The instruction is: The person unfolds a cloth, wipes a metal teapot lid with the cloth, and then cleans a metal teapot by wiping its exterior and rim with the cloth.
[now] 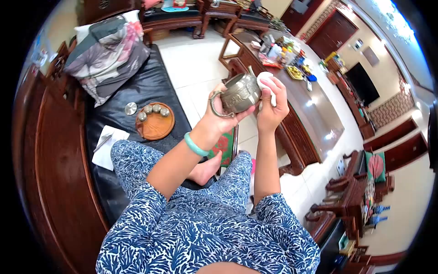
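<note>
Teapot (238,95) — likely stiff, slick; hold by belly. Your left grip (221,119) clasps it; right grip (274,106) pinches cloth (264,80) beside its spout (251,71).

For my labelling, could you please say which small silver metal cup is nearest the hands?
The rightmost small silver metal cup on the round brown wooden tray; the other three sit farther left.

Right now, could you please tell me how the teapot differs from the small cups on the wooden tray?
The teapot is much larger than the cups. The teapot is held up in the left hand, while the cups rest on the wooden tray. Both look metallic and greyish.
</note>
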`<state>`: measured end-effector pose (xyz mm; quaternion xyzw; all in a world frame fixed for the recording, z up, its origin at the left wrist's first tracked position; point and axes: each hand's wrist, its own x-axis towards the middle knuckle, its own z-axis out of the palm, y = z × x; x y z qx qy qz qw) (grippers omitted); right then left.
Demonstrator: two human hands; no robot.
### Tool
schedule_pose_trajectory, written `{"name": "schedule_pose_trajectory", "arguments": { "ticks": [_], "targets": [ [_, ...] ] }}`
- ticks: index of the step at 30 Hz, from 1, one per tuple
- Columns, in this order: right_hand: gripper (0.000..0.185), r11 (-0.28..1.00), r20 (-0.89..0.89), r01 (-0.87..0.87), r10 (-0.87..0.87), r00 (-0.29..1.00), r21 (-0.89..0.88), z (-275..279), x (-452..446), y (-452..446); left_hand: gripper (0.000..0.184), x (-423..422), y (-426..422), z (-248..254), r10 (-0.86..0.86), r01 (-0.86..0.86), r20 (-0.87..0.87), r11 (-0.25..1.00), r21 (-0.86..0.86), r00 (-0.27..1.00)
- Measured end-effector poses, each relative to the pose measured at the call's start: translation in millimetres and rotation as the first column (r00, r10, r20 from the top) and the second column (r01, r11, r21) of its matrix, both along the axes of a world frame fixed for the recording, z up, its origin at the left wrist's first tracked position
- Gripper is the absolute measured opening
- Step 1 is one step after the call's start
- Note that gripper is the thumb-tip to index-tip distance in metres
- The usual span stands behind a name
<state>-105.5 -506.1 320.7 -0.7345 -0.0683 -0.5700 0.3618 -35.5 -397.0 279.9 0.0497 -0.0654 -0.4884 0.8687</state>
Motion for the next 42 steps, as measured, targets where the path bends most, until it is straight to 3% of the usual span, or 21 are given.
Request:
{"name": "schedule_pose_trajectory", "arguments": {
  "ticks": [4,7,9,11,12,13,15,16,17,18,20,23,25,27,29,31,33,35,37,39,42],
  "targets": [
    [0.028,0.938,0.065,0.238,-0.229,0.971,-0.253,-14,-61,-1,0.043,-26,-40,-4,-0.205,0.202,-0.032,0.976,-0.080,0.978],
    [0.033,0.829,0.060,0.375,-0.387,0.920,-0.415,-38,-119,-11,0.042,-63,-72,-9,-0.392,0.412,0.162,0.905,-0.110,0.905],
    [0.027,0.825,0.090,0.484,-0.480,0.873,-0.292,-42,-155,-29,0.047,-98,-91,-13,-0.440,0.442,-0.059,0.896,0.043,0.896],
    [0.019,0.820,0.053,0.572,-0.572,0.819,0.013,-53,-191,-46,0.044,-136,-104,-15,-0.496,0.506,-0.103,0.849,0.149,0.862],
    [0.015,0.837,0.053,0.521,-0.536,0.843,0.166,-56,-206,-48,0.039,-152,-109,-20,-0.528,0.536,-0.094,0.821,0.197,0.844],
    [0.015,0.812,0.062,0.548,-0.569,0.820,0.201,-62,-227,-53,0.034,-171,-117,-25,-0.551,0.552,-0.082,0.796,0.247,0.831],
    [0.015,0.768,0.086,0.640,-0.638,0.766,-0.003,-73,-241,-26,0.032,-179,-93,-30,-0.597,0.601,-0.108,0.751,0.275,0.795],
    [0.015,0.763,0.077,0.645,-0.642,0.763,-0.039,-81,-252,-19,0.034,-185,-86,-34,-0.633,0.608,0.004,0.745,0.273,0.774],
    [0.015,0.754,0.081,0.657,-0.655,0.752,-0.007,-93,-261,-16,0.036,-192,-82,-38,-0.662,0.620,0.110,0.738,0.268,0.741],
    [0.017,0.760,0.108,0.619,-0.645,0.757,0.201,-107,-272,-15,0.036,-201,-84,-40,-0.675,0.624,0.112,0.723,0.297,0.730],
    [0.023,0.719,0.148,0.477,-0.617,0.773,0.505,-126,-290,-15,0.031,-219,-89,-44,-0.673,0.501,0.306,0.720,0.481,0.673],
    [0.024,0.654,0.215,0.301,-0.588,0.779,0.694,-147,-294,-17,0.036,-237,-85,-38,-0.668,0.320,0.480,0.717,0.620,0.568],
    [0.024,0.627,0.254,0.228,-0.582,0.773,0.745,-154,-297,-19,0.045,-247,-87,-38,-0.604,0.103,0.709,0.782,0.614,0.363],
    [0.023,0.583,0.264,0.143,-0.554,0.789,0.799,-157,-303,-28,0.050,-253,-91,-41,-0.638,0.156,0.701,0.765,0.625,0.318],
    [0.022,0.570,0.261,0.141,-0.565,0.783,0.809,-147,-283,-19,0.054,-232,-78,-38,-0.649,0.303,0.645,0.760,0.575,0.404],
    [0.021,0.549,0.271,0.060,-0.501,0.822,0.833,-139,-275,-19,0.056,-227,-73,-34,-0.661,0.309,0.639,0.749,0.586,0.392],
    [0.021,0.537,0.263,0.066,-0.513,0.817,0.841,-133,-273,-21,0.062,-229,-72,-27,-0.644,0.036,0.705,0.746,0.665,0.297],
    [0.021,0.496,0.195,0.059,-0.445,0.874,0.866,-129,-272,-25,0.069,-222,-80,-33,-0.580,-0.025,0.790,0.803,0.596,0.200],
    [0.021,0.496,0.180,0.088,-0.468,0.865,0.864,-130,-269,-33,0.075,-212,-91,-40,-0.623,0.205,0.746,0.782,0.588,0.235],
    [0.020,0.455,0.130,0.106,-0.458,0.879,0.884,-127,-262,-38,0.086,-204,-100,-42,-0.651,0.223,0.709,0.759,0.611,0.271],
    [0.020,0.470,0.067,0.218,-0.518,0.852,0.856,-122,-252,-57,0.097,-205,-117,-33,-0.570,0.040,0.822,0.822,0.569,0.016]
  ]
}}
